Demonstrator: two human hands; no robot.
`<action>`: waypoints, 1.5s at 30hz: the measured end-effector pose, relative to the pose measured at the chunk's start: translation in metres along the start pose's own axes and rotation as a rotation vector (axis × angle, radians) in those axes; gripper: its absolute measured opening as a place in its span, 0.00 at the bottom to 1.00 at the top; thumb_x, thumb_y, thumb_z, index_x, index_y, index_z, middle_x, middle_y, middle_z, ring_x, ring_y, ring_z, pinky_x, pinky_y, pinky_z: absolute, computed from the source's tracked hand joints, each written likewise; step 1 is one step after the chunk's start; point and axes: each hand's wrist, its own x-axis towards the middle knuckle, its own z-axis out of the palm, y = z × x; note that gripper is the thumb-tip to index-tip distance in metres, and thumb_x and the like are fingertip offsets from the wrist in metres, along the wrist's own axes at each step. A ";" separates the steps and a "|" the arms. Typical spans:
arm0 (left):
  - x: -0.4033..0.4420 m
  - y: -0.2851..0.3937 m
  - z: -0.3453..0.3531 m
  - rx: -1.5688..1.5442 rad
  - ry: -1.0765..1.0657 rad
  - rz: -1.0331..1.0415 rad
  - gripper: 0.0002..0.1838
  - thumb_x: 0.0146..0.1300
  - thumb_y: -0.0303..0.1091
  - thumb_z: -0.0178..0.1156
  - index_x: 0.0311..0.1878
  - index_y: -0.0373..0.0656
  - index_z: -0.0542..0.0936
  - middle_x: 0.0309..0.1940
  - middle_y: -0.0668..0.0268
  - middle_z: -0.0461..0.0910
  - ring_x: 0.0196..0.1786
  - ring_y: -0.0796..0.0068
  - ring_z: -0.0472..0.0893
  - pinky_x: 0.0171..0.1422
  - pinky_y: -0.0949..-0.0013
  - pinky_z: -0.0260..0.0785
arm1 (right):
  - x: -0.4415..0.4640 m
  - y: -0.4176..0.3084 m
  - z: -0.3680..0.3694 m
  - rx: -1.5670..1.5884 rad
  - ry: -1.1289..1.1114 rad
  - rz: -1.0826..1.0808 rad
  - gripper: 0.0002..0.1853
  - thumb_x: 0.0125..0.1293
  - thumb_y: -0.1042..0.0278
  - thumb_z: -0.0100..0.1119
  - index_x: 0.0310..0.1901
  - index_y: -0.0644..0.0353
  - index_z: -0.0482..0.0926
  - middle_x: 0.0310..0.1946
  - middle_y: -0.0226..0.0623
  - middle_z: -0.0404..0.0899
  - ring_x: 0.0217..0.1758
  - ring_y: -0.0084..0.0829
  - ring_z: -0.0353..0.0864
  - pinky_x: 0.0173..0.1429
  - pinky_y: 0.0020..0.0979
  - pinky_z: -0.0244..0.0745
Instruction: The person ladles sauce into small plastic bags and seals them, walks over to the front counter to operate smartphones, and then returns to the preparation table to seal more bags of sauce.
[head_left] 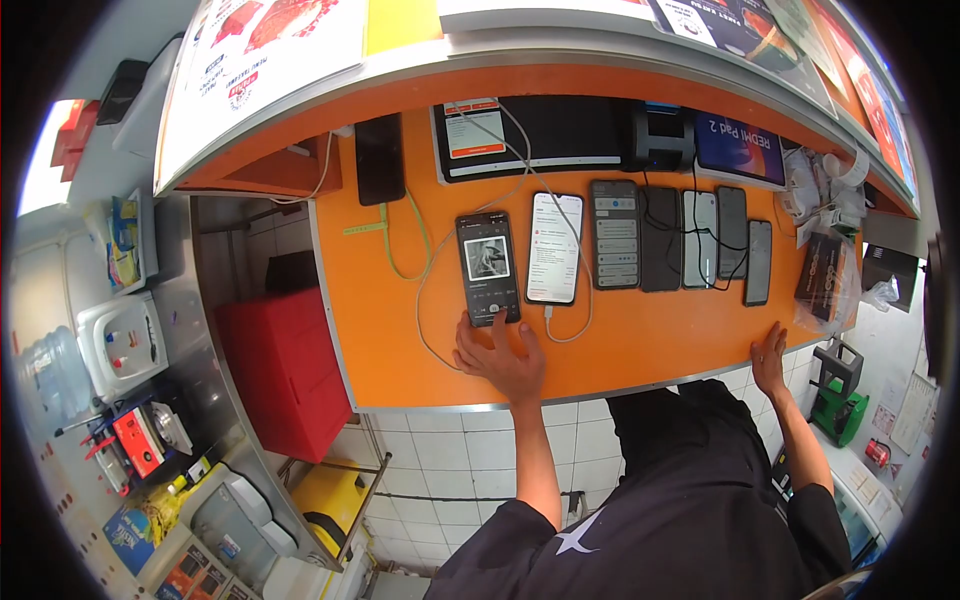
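Note:
My left hand (pixel 505 362) is at the lower end of a black phone (pixel 489 262) that shows a music player; its fingers are spread and a fingertip touches the screen. The phone lies flat on the orange counter (pixel 400 345). Just right of it lies a phone with a white screen (pixel 554 250), a white cable plugged into its lower end. My right hand (pixel 769 358) rests at the counter's front edge with fingers stretched out, holding nothing. Above it lies a narrow dark phone (pixel 758 262). Several more phones (pixel 615 235) lie in a row between.
A large tablet (pixel 575 135), a dark stand (pixel 663 138) and a Redmi Pad box (pixel 738 147) stand at the back. Another phone (pixel 380 160) lies back left. Cables cross the counter. A plastic-wrapped box (pixel 824 278) sits at the right end, a red box (pixel 285 370) below left.

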 end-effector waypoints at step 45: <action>-0.023 -0.015 0.006 -0.282 0.174 -0.111 0.32 0.70 0.28 0.54 0.73 0.35 0.53 0.72 0.46 0.54 0.76 0.45 0.55 0.75 0.44 0.57 | -0.019 0.000 0.001 0.344 0.466 0.017 0.42 0.57 0.60 0.78 0.68 0.61 0.63 0.64 0.47 0.67 0.70 0.47 0.68 0.72 0.42 0.64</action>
